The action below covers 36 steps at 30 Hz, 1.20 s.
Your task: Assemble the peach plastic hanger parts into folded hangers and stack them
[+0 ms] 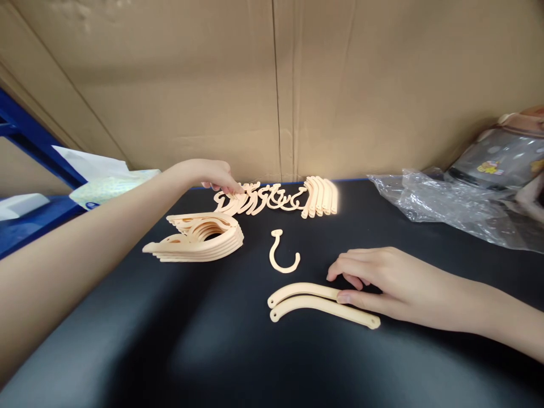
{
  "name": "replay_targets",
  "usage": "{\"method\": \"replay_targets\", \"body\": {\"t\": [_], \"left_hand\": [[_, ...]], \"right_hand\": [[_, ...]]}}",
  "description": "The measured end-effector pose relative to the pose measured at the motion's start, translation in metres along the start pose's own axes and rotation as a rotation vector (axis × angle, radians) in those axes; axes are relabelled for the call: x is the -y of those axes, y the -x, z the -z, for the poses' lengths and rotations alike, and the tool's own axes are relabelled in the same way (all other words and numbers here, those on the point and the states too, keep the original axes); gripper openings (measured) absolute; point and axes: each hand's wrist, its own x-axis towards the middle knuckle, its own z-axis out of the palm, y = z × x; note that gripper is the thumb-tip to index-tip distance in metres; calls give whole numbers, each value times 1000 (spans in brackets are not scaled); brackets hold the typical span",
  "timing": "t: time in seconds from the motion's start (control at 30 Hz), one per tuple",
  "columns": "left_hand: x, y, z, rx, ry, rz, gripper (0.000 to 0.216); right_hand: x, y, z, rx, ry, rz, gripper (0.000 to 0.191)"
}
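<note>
My left hand (215,173) reaches to the back of the black table, its index finger stretched onto a pile of small curved cream pieces (253,201); its thumb is hidden. Near the front, my right hand (378,277) lies low, fingers loosely bent and apart from the thumb. Its thumb tip rests on the right part of a curved cream hanger arm (304,289), whose end is hidden. A second hanger arm (317,306) lies alongside, nearer to me. A single cream hanger hook (278,255) lies behind them.
Stacked folded hangers (208,246) lie left of centre. More hooks (287,198) and a row of hanger arms (321,195) sit at the back. Clear plastic wrapping (433,198) and a transparent bag (493,156) are at right. Cardboard (204,85) stands behind; a tissue pack (106,187) is at left.
</note>
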Motion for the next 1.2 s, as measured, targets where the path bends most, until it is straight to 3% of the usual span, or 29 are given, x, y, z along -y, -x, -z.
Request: {"method": "replay_targets", "body": {"t": [0.3, 0.6, 0.83, 1.0, 1.13, 1.2], "left_hand": [[-9, 5, 1, 11, 75, 45, 37], [-4, 0, -6, -37, 150, 4, 33], [-1, 2, -6, -150, 179, -103, 39], [-5, 15, 6, -287, 150, -168, 34], [-27, 35, 16, -401, 134, -258, 34], [-48, 48, 16, -355, 156, -455, 32]], "right_hand": [[0, 0, 0, 5, -9, -15, 28], [1, 1, 0, -10, 10, -2, 26], [0, 2, 0, -26, 31, 17, 25], [0, 2, 0, -40, 43, 40, 24], [-3, 0, -4, -170, 23, 44, 23], [-6, -1, -5, -326, -24, 13, 22]]}}
